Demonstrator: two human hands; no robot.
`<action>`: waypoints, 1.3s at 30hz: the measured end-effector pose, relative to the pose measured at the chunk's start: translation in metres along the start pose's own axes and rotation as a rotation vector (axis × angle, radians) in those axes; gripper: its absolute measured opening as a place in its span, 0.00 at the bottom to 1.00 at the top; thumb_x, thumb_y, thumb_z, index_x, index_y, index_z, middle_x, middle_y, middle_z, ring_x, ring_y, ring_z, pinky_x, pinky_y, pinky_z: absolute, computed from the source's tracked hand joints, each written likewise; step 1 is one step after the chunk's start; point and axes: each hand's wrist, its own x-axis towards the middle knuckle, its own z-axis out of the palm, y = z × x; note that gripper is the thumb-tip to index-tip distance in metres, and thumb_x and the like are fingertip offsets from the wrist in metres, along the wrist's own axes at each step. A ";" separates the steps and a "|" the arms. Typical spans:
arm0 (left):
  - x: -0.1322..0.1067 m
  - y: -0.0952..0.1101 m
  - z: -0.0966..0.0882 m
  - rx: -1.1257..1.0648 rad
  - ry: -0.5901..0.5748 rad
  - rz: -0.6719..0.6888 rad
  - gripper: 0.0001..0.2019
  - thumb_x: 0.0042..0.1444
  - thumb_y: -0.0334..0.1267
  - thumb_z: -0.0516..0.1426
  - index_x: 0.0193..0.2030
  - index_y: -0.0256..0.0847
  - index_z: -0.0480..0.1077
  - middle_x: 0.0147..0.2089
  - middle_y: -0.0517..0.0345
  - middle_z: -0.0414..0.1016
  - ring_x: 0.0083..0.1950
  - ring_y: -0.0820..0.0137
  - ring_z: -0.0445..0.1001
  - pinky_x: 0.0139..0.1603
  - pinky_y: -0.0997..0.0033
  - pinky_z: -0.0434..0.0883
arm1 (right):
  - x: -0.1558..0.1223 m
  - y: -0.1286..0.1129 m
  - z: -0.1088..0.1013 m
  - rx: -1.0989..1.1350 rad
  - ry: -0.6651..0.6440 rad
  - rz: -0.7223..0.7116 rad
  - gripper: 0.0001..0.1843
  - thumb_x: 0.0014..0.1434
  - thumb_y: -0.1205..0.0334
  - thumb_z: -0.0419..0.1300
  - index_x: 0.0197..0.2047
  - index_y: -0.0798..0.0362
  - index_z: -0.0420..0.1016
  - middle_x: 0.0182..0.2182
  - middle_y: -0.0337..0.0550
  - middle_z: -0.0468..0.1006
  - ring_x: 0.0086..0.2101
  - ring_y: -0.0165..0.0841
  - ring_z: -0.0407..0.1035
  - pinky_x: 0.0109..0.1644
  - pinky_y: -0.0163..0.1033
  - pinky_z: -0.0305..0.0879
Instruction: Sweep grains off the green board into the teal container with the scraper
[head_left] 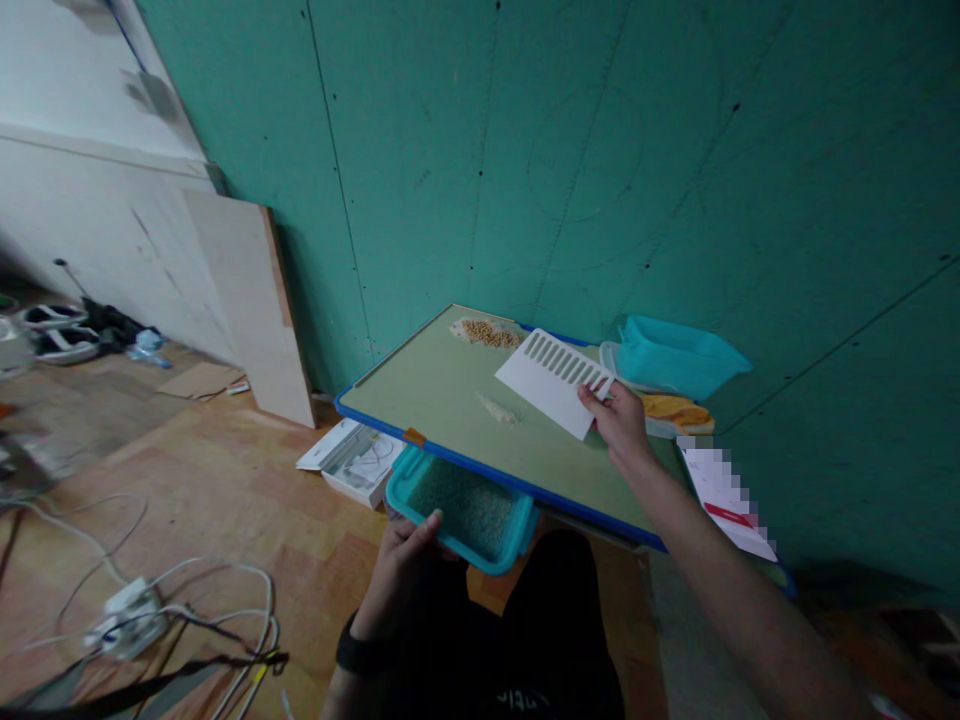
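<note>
My left hand (405,550) grips the near left rim of a teal plastic container (517,545), held just below the table's front edge. Small pale grains (465,505) lie inside it. Over the table (420,390), my right hand (616,415) pinches a flat white plastic sheet (544,385) by its right side, thumb on top. A row of slots runs along the sheet's far edge. Left of the sheet lies a small pile of white grains (499,410). Farther back, a heap of tan beans (487,332) spreads over some pale grains.
At the table's right stand a turquoise basin (679,355), a yellow-orange cloth (675,410) and papers with a red mark (727,510). An open white box (360,460) lies on the floor. Cables and a power strip (135,615) lie left. A green wall (525,150) rises behind.
</note>
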 end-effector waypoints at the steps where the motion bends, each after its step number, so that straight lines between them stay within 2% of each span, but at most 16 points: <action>1: 0.000 -0.001 0.000 -0.001 0.003 0.000 0.19 0.51 0.48 0.65 0.17 0.36 0.79 0.17 0.52 0.75 0.24 0.67 0.75 0.31 0.71 0.71 | 0.008 0.006 0.001 -0.037 0.008 -0.022 0.24 0.44 0.44 0.68 0.37 0.54 0.75 0.30 0.46 0.81 0.30 0.40 0.74 0.32 0.41 0.69; 7: 0.002 -0.005 -0.001 -0.037 -0.009 -0.019 0.20 0.51 0.48 0.65 0.16 0.36 0.78 0.16 0.53 0.74 0.24 0.66 0.75 0.26 0.71 0.69 | 0.041 0.024 0.031 -0.211 -0.009 -0.081 0.15 0.47 0.52 0.66 0.35 0.53 0.77 0.32 0.47 0.82 0.36 0.42 0.75 0.38 0.43 0.70; 13: 0.007 -0.010 -0.005 -0.016 -0.010 -0.016 0.22 0.51 0.51 0.65 0.15 0.36 0.77 0.16 0.52 0.74 0.22 0.67 0.73 0.29 0.69 0.71 | 0.047 0.018 0.059 -0.287 -0.052 -0.028 0.11 0.45 0.56 0.65 0.31 0.53 0.76 0.30 0.44 0.81 0.32 0.39 0.74 0.36 0.40 0.68; 18: 0.005 -0.007 -0.005 0.015 -0.001 -0.019 0.21 0.51 0.50 0.65 0.16 0.36 0.77 0.16 0.52 0.74 0.20 0.70 0.71 0.26 0.72 0.69 | 0.025 0.013 0.059 -0.189 -0.127 0.044 0.13 0.44 0.52 0.65 0.28 0.53 0.74 0.24 0.41 0.78 0.27 0.36 0.71 0.30 0.37 0.65; 27: 0.000 -0.002 0.002 -0.018 0.024 -0.005 0.19 0.49 0.49 0.67 0.18 0.36 0.79 0.16 0.52 0.74 0.26 0.63 0.77 0.28 0.70 0.71 | -0.024 -0.008 0.049 -0.041 -0.260 0.116 0.17 0.44 0.49 0.67 0.29 0.54 0.73 0.23 0.39 0.76 0.25 0.34 0.68 0.26 0.35 0.60; 30: 0.000 -0.001 0.002 0.002 0.023 -0.005 0.20 0.49 0.50 0.66 0.17 0.36 0.79 0.15 0.52 0.74 0.25 0.65 0.77 0.30 0.69 0.71 | -0.034 -0.010 0.047 0.006 -0.290 0.146 0.18 0.44 0.49 0.68 0.30 0.54 0.73 0.24 0.40 0.76 0.25 0.33 0.68 0.26 0.35 0.60; 34: -0.001 0.000 0.003 -0.014 0.016 -0.016 0.19 0.50 0.48 0.66 0.17 0.36 0.78 0.16 0.52 0.75 0.21 0.68 0.74 0.28 0.71 0.70 | -0.044 -0.011 0.047 0.025 -0.332 0.166 0.18 0.44 0.49 0.68 0.30 0.55 0.74 0.24 0.40 0.76 0.24 0.32 0.67 0.26 0.35 0.59; 39: -0.003 0.002 0.005 -0.019 0.027 -0.035 0.19 0.49 0.49 0.66 0.17 0.36 0.78 0.18 0.52 0.76 0.21 0.68 0.73 0.27 0.70 0.70 | -0.054 -0.015 0.047 0.055 -0.366 0.204 0.18 0.45 0.49 0.69 0.31 0.55 0.74 0.24 0.39 0.76 0.23 0.31 0.66 0.26 0.34 0.58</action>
